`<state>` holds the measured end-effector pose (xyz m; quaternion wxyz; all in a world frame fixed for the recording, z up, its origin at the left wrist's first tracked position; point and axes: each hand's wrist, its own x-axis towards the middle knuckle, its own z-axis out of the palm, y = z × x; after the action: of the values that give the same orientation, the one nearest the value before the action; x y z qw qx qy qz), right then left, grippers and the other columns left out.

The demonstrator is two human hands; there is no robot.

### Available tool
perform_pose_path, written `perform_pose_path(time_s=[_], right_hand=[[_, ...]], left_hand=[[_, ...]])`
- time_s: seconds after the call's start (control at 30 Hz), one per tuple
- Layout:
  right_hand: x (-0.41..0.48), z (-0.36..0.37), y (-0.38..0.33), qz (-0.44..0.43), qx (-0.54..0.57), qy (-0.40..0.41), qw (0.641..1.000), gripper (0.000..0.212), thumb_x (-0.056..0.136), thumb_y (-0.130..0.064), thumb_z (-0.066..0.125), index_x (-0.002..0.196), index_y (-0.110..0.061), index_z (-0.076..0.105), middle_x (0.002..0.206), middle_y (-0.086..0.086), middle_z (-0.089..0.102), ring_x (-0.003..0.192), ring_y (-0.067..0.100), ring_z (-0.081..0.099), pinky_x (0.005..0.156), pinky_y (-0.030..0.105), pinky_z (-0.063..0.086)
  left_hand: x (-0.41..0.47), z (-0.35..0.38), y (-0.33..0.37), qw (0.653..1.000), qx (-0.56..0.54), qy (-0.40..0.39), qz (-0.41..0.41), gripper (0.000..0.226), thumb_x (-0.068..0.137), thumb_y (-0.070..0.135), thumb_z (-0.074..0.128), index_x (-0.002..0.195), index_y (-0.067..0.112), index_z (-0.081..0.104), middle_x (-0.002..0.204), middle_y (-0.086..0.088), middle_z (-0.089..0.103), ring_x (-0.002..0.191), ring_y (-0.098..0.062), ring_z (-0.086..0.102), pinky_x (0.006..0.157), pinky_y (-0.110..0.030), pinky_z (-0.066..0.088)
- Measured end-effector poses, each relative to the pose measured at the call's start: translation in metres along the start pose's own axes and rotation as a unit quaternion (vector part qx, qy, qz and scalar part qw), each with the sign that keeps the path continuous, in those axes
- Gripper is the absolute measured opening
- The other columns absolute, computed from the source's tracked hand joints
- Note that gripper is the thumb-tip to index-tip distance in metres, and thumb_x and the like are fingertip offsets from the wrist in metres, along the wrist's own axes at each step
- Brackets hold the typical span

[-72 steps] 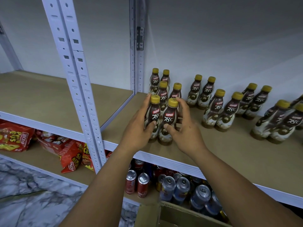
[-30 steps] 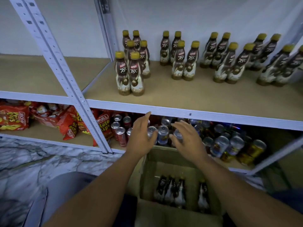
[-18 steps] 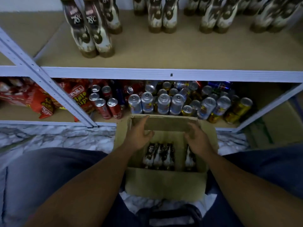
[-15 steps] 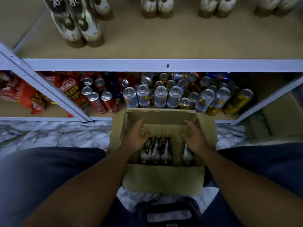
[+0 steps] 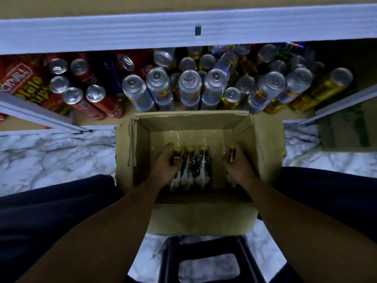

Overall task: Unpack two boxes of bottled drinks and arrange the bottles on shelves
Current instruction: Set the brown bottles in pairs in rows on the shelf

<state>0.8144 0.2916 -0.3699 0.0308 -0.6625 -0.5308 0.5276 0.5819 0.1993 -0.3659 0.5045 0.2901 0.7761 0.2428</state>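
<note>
Down inside the open brown cardboard box (image 5: 141, 156), set on the white marble-patterned floor (image 5: 51, 152) at the frame's centre, between the knees. At the box's 9 o'clock side, left hand (image 5: 164, 167) wrapped round the upper part of a dark yellow-capped drink bottle (image 5: 176, 154), fingers curled and clamped on it. At 3 o'clock, right hand (image 5: 238, 170) closed likewise round a lone bottle of the same kind (image 5: 232, 154), standing apart from the rest near the right wall. Between the two, at the box's centre, two more such bottles (image 5: 190, 164), upright, side by side and just beside the one gripped on the left. Not yet lifted clear, judging by the bases low in the box.

Likely step: drawing one bottle per hand up and out, then onto the white metal shelf (image 5: 122, 31) at 12 o'clock.

Risks from here:
- Dragging the left bottle against its close-packed neighbours and tipping them.
- Snagging on a clear film, possibly glinting near the caps, though hard to tell.
- Catching a base on the box's far wall or on the shelf edge overhead.
- Knocking the silver-topped drink cans (image 5: 189, 86) crowded at 12 o'clock, just beyond the box.
- Slipping out of a high grip if swung fast.
- Bumping the black stool (image 5: 169, 260) at 6 o'clock when shifting back.
</note>
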Motion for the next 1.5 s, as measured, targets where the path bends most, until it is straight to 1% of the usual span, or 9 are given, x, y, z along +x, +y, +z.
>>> perform_pose_path(time_s=[0.27,0.4,0.53,0.73,0.87,1.0,1.17,1.33,1.5], right_hand=[[0.023,0.015,0.017,0.002,0.017,0.04,0.999,0.092,0.088,-0.013,0.076,0.158,-0.039,0.021,0.16,0.002,0.039,0.146,0.025,0.038,0.118,0.05,0.036],[0.032,0.02,0.024,0.016,0.013,0.018,1.0,0.095,0.086,-0.016,0.079,0.16,-0.035,0.022,0.16,0.006,0.037,0.145,0.029,0.038,0.117,0.05,0.038],[0.038,0.023,0.027,0.032,0.007,-0.049,0.998,0.095,0.086,-0.007,0.078,0.16,-0.032,0.025,0.153,0.009,0.047,0.137,0.032,0.047,0.102,0.042,0.049],[0.034,0.022,0.021,-0.021,-0.043,-0.079,0.996,0.086,0.09,-0.016,0.076,0.157,-0.042,0.028,0.153,0.007,0.046,0.138,0.03,0.046,0.11,0.049,0.045],[0.02,0.012,0.006,-0.039,-0.004,-0.088,0.995,0.081,0.094,-0.015,0.072,0.158,-0.036,0.026,0.146,-0.002,0.048,0.132,0.02,0.048,0.104,0.035,0.044],[0.002,-0.003,-0.018,-0.099,0.038,-0.092,0.99,0.078,0.091,-0.008,0.075,0.147,-0.04,0.031,0.128,-0.008,0.052,0.117,0.017,0.057,0.095,0.037,0.053],[-0.028,-0.032,-0.062,-0.191,0.071,-0.073,0.976,0.076,0.088,-0.008,0.079,0.139,-0.04,0.033,0.122,-0.01,0.06,0.095,-0.003,0.065,0.078,0.018,0.053],[-0.075,-0.059,-0.112,-0.309,0.073,-0.042,0.947,0.078,0.089,-0.024,0.079,0.149,-0.04,0.032,0.149,-0.008,0.046,0.128,0.019,0.056,0.093,0.032,0.056],[-0.132,-0.087,-0.16,-0.402,0.07,0.007,0.913,0.076,0.088,-0.03,0.081,0.139,-0.06,0.033,0.149,-0.017,0.044,0.133,0.015,0.05,0.106,0.042,0.05]], left_hand=[[0.027,0.01,-0.009,0.998,-0.036,-0.017,-0.04,0.084,0.093,0.002,0.07,0.159,0.032,0.027,0.134,0.0,0.057,0.117,-0.02,0.061,0.091,-0.048,0.059],[0.031,0.017,-0.018,0.998,-0.051,-0.018,-0.036,0.09,0.085,-0.009,0.073,0.158,0.024,0.03,0.129,0.006,0.056,0.117,-0.013,0.06,0.095,-0.036,0.056],[0.039,0.017,-0.021,0.999,-0.038,-0.015,-0.028,0.088,0.085,-0.007,0.076,0.157,0.022,0.034,0.12,0.011,0.056,0.097,0.003,0.06,0.075,-0.025,0.057],[0.043,0.011,-0.021,0.999,-0.011,-0.044,-0.001,0.084,0.08,-0.003,0.081,0.151,0.019,0.042,0.133,-0.001,0.063,0.118,-0.02,0.064,0.094,-0.044,0.058],[0.029,0.003,-0.014,0.998,-0.039,-0.042,0.018,0.072,0.087,-0.001,0.076,0.147,0.025,0.045,0.132,-0.004,0.063,0.117,-0.022,0.064,0.093,-0.045,0.058],[0.014,-0.012,0.009,0.996,-0.053,-0.052,0.055,0.077,0.088,-0.003,0.075,0.149,0.028,0.042,0.132,-0.003,0.062,0.118,-0.022,0.064,0.093,-0.043,0.058],[-0.019,-0.036,0.054,0.988,-0.09,-0.041,0.117,0.079,0.087,-0.004,0.076,0.151,0.025,0.039,0.129,0.008,0.06,0.117,-0.01,0.061,0.098,-0.032,0.053],[-0.065,-0.06,0.099,0.975,-0.104,-0.01,0.198,0.072,0.087,0.005,0.08,0.145,0.029,0.044,0.134,0.001,0.061,0.119,-0.018,0.063,0.095,-0.035,0.057],[-0.125,-0.084,0.153,0.948,-0.111,0.042,0.295,0.069,0.085,0.01,0.083,0.139,0.035,0.046,0.133,0.01,0.057,0.109,0.003,0.061,0.079,-0.015,0.055]])
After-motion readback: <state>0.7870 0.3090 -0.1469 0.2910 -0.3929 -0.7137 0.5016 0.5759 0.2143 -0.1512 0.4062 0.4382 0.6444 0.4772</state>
